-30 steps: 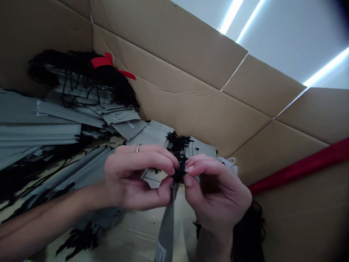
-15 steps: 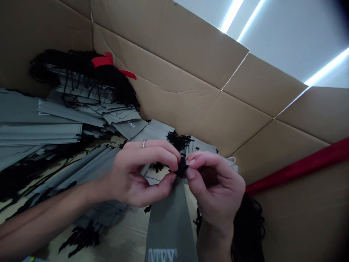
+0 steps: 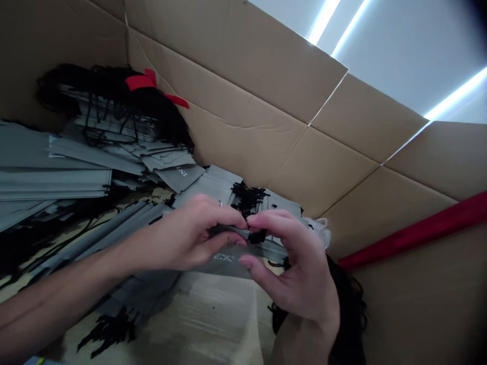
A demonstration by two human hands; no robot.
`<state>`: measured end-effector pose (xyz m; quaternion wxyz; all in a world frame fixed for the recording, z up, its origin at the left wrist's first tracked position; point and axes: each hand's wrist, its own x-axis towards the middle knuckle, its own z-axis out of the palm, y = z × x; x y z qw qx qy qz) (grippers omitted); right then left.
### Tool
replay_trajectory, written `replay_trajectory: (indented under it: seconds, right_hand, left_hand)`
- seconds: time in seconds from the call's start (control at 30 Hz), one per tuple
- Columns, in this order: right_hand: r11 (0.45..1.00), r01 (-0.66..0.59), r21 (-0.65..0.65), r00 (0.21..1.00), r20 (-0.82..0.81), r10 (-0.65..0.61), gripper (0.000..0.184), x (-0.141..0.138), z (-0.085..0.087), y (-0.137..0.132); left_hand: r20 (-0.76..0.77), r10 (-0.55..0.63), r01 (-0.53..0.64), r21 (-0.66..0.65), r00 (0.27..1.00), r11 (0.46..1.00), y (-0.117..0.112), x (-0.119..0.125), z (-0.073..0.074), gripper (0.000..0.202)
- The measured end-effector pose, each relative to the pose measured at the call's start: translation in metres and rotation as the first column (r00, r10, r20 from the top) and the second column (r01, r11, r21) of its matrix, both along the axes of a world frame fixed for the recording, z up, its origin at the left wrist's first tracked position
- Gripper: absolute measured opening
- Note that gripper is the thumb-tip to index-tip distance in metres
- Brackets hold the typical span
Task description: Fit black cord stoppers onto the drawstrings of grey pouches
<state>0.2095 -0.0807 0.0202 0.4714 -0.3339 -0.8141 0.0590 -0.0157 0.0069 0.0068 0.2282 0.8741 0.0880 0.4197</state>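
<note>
A flat grey bag point(image 3: 234, 269) with white lettering, seemingly a paper one with a black cord, lies turned sideways between my hands. Thumb and fingers of my left hand point(image 3: 198, 233) pinch its upper edge, and a ring shows on that hand. Black cord point(image 3: 257, 236) bunches at the bag's end by the fingertips. My right hand point(image 3: 292, 266) is at this end, its index finger by the cord and its thumb spread away below. Whether the right fingers touch the cord cannot be made out.
Stacks of grey bags point(image 3: 53, 182) fill the left, with another row point(image 3: 211, 185) behind my hands. A black cord bundle point(image 3: 163, 109) bears a red ribbon point(image 3: 140, 82). Cardboard walls point(image 3: 236, 91) enclose the back; a red strip point(image 3: 414, 230) crosses at right.
The bag has swung from hanging toward me to lying sideways. My left hand has shifted its pinch to the bag's edge, and my right thumb has come away from the cord.
</note>
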Motion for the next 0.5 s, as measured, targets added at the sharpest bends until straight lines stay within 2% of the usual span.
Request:
replay_trajectory:
  seconds: [0.07,0.13,0.3,0.4,0.5]
  right_hand:
    - [1.0,0.023,0.018,0.997,0.067,-0.024,0.028,0.0,0.003,0.002]
    - [0.999,0.044,0.032,0.996,0.072,-0.046,0.016,-0.001,0.006,0.003]
    - [0.999,0.029,0.041,0.998,0.049,-0.031,0.015,0.003,0.007,0.003]
    - [0.998,-0.061,0.014,0.998,0.006,0.061,0.014,0.004,0.003,0.003]
    - [0.969,-0.246,-0.038,0.965,-0.102,0.241,0.011,0.005,-0.005,0.004]
  left_hand:
    - [-0.032,0.008,-0.006,0.048,0.999,0.999,-0.001,-0.001,-0.001,0.017]
    - [-0.049,-0.006,0.009,0.063,0.999,0.998,-0.003,-0.002,0.0,0.019]
    - [-0.092,-0.075,0.082,0.069,0.993,0.994,-0.006,-0.004,0.007,0.025]
    - [-0.143,-0.131,0.144,0.091,0.981,0.985,-0.009,-0.008,0.009,0.026]
    - [-0.029,-0.061,0.064,0.144,0.998,0.987,-0.012,-0.017,0.005,0.02]
